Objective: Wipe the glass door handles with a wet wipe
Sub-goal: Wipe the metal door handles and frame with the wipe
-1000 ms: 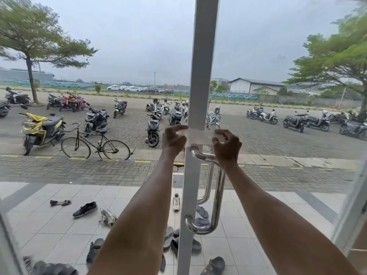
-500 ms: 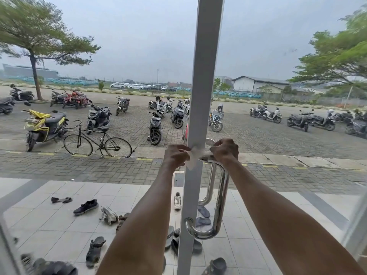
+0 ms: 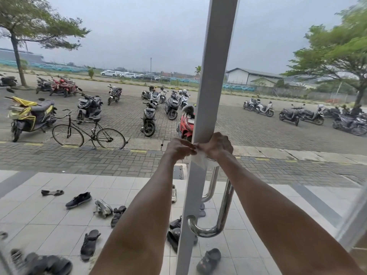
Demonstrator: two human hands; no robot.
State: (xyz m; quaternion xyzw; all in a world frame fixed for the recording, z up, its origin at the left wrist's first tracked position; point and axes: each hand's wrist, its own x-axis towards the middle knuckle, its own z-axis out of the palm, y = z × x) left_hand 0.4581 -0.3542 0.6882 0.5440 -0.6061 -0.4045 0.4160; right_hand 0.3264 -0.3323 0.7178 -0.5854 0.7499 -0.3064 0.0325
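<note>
A polished steel door handle (image 3: 224,207) curves out from the white door frame (image 3: 214,76) at the middle of the head view. A second handle (image 3: 211,185) shows behind the glass. A white wet wipe (image 3: 199,159) hangs crumpled over the top of the near handle, against the frame. My left hand (image 3: 179,148) pinches the wipe from the left of the frame. My right hand (image 3: 217,145) grips the wipe over the handle's top bend, which it hides.
Glass panes stand on both sides of the frame. Outside, several shoes and sandals (image 3: 79,199) lie on the tiled porch. Beyond are a bicycle (image 3: 88,132), many parked scooters and trees. Another white frame edge (image 3: 355,221) rises at the right.
Both hands have come closer together at the frame, bunching the wipe that was spread flat between them. The wipe now drapes down over the handle's top.
</note>
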